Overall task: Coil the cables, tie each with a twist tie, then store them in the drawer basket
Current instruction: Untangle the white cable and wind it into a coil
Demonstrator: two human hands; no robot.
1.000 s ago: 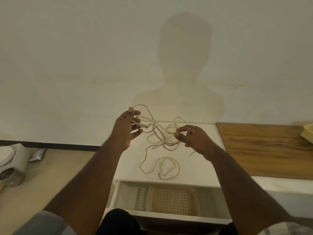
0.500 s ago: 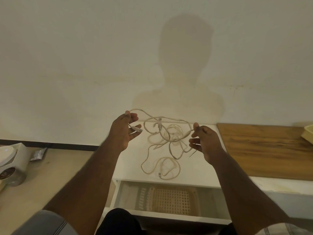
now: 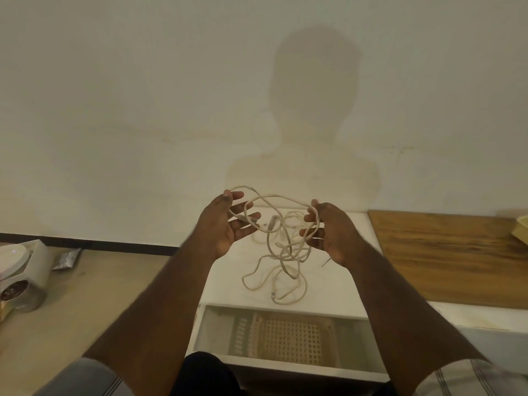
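While strung in loose loops between both hands, cream cable (image 3: 281, 241) sags in a tangle down onto white table (image 3: 223, 281), lowest loop lying near the front edge. Left hand (image 3: 225, 224) palm up, fingers spread and only lightly bent, cable and one plug end lying across them, thumb tip up beside the strand. Right hand (image 3: 328, 232) facing it, fingers curled loosely round the loop that passes over its fingertips. Second plug dangling between the two hands. Thin dark twist tie (image 3: 326, 262) poking out below the right wrist; cannot tell whether held or lying on the table. Directly beneath the table's front edge, drawer (image 3: 208, 330) pulled open, holding lattice basket (image 3: 294, 335). To the right, wooden board (image 3: 445, 252) lying flat on the table, pale yellow tray corner (image 3: 520, 232) on its far end. On the floor at left, white box (image 3: 34, 261), round jar (image 3: 20, 292) and small foil packet (image 3: 67, 258) by the wall
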